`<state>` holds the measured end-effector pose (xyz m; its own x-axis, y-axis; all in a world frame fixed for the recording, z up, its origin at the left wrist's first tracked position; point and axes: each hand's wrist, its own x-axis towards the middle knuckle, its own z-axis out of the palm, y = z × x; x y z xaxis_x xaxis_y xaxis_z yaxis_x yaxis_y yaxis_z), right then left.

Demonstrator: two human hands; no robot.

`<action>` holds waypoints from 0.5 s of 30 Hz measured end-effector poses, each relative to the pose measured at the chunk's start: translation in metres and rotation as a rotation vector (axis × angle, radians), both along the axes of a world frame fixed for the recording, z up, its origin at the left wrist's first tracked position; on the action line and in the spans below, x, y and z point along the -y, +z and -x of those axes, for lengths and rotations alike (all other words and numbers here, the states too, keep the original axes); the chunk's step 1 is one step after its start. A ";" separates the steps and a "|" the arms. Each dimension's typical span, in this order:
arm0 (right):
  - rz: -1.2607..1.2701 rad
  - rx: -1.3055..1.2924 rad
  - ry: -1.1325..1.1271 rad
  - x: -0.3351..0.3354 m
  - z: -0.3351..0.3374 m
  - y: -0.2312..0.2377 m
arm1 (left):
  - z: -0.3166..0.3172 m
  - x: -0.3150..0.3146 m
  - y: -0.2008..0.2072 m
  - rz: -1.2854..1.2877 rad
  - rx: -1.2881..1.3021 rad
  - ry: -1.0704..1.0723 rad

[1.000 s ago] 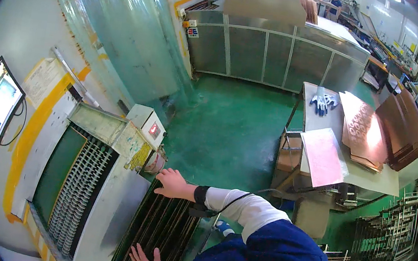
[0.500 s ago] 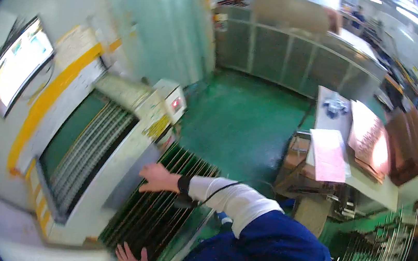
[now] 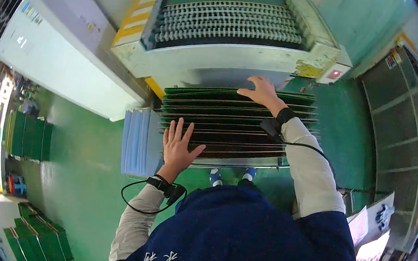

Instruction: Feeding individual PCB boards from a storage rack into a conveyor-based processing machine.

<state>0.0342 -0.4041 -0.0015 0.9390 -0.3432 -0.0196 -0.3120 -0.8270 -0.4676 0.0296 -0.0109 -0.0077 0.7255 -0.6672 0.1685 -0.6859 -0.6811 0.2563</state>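
Observation:
A row of thin dark green panels (image 3: 233, 125) with copper-coloured edges stands upright, close together, in a rack in front of me. My left hand (image 3: 178, 145) is above the row's left end, fingers spread and holding nothing. Over the far side of the row, right of its middle, is my right hand (image 3: 263, 93). Its thumb stands apart from the slightly bent fingers and nothing is held; whether it touches a panel edge I cannot tell. A dark band with a small device and a cable is on each wrist.
Beyond the panels stands a machine with a roller conveyor (image 3: 232, 26) and a red-lit switch box (image 3: 335, 74). Light blue boards (image 3: 137, 142) lean left of the rack, near a white cabinet (image 3: 66, 61). More green panels (image 3: 39, 237) stand lower left; a grey partition (image 3: 401, 133) is at right.
My view has turned left, so the machine and the rack now lie straight ahead. My left hand shows fully over the panels' left end. Both hands stay open and empty.

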 end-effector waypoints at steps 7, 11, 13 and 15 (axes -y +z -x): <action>-0.047 -0.234 -0.009 0.012 -0.028 -0.019 | 0.002 -0.001 0.001 0.008 -0.009 -0.002; -0.072 -0.243 -0.004 0.015 -0.039 -0.022 | 0.002 -0.004 -0.001 0.030 -0.012 -0.002; -0.115 -0.257 -0.026 0.024 -0.045 -0.026 | 0.001 -0.004 -0.002 0.037 -0.016 -0.007; -0.055 -0.248 -0.026 0.028 -0.049 -0.031 | -0.001 -0.004 -0.001 0.043 -0.020 -0.014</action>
